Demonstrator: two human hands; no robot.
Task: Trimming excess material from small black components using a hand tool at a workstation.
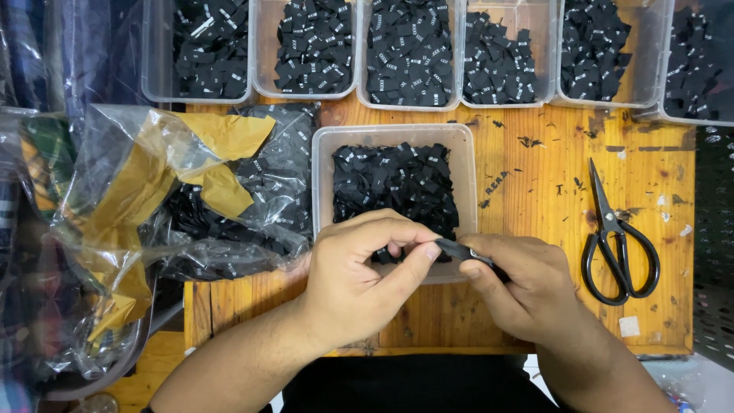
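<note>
Both forearms enter from the lower edge, cut off by the frame. Left hand (359, 279) and right hand (520, 287) meet over the near rim of a clear plastic tub (325, 153), pinching between them a small black woven label (464, 252). Left thumb and forefinger close on one end of the label; right thumb and forefinger close on the other, so the label bridges the two pinches and lies just above the tub's front wall. How much of the label sits inside the right fist cannot be told.

Beyond the grip, the tub holds a heap of loose black labels (394, 180). Farther beyond, a row of similar tubs (409, 53) filled with labels is cut off at the top edge. Right of the grip, well apart, black-handled scissors (615, 245) lie on the wooden tabletop (535, 164). Left of the grip, a crumpled clear plastic bag (191, 191) with yellow-brown tape hides more labels, hard to make out.
</note>
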